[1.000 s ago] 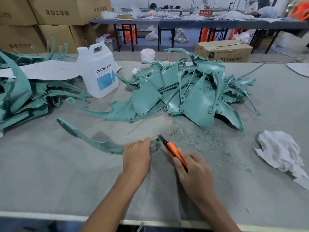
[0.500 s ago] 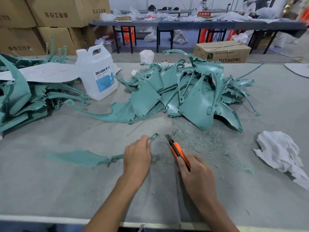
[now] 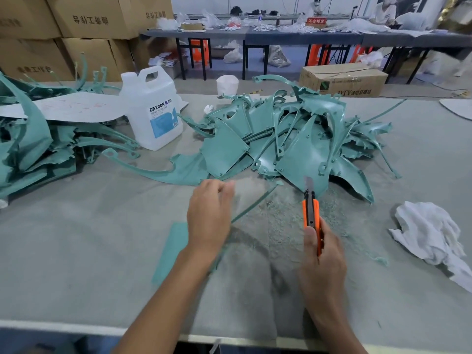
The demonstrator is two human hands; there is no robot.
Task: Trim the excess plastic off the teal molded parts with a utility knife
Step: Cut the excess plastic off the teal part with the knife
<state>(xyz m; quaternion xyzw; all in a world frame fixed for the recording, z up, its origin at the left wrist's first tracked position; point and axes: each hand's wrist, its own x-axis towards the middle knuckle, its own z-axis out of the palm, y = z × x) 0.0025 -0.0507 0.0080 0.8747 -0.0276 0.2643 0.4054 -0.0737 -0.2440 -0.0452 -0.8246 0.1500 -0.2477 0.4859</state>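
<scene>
Long teal plastic part (image 3: 255, 203) spun beside teal parts heap (image 3: 293, 139) in left hand (image 3: 209, 215) grip; right hand (image 3: 321, 267) grips raised orange utility knife (image 3: 310, 213): fresh edge likely.

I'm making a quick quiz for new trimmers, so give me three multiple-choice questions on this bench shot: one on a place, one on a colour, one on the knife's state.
1. Where does the white rag lie?
A) far left
B) front centre
C) right of the right hand

2. What colour is the utility knife body?
A) orange
B) yellow
C) black

3. How is the knife blade?
A) retracted
B) extended, clear of the teal part that the left hand holds
C) cutting into the part

Answers: 1 C, the rag lies beyond the knife hand; 2 A, orange casing shows above the fingers; 3 B, the bare blade points away, a gap from the part.
</scene>
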